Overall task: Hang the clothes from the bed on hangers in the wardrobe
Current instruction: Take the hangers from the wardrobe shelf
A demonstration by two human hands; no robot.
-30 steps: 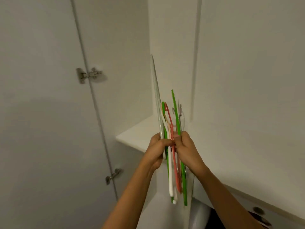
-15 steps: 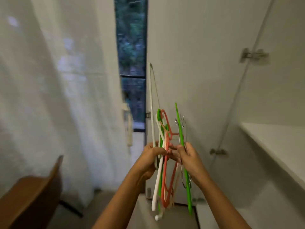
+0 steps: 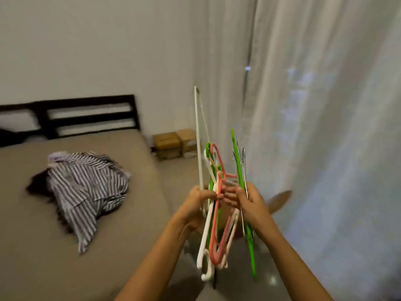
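Coloured hangers (image 3: 213, 237) held upright in two hands beside the bed (image 3: 134, 224).
The left hand (image 3: 200, 199) curls round the white, pink and green ones; the right hand (image 3: 249, 202) grips a green one and thin wire ones. The striped clothes (image 3: 86, 187) lie heaped on the bed below the dark headboard (image 3: 91, 118), well apart from both hands.

Sheer white curtain (image 3: 325, 127) from 1 to 5 o'clock, hanging in long soft folds. Plain pale wall (image 3: 97, 51) from 9 to 12 o'clock. Two cardboard boxes (image 3: 173, 143) just off centre toward 10 o'clock, side by side at the wall's foot. Blurred brown wooden piece (image 3: 280, 200) at 4 o'clock, against the curtain. Glossy grey floor (image 3: 271, 283) at 5 o'clock.
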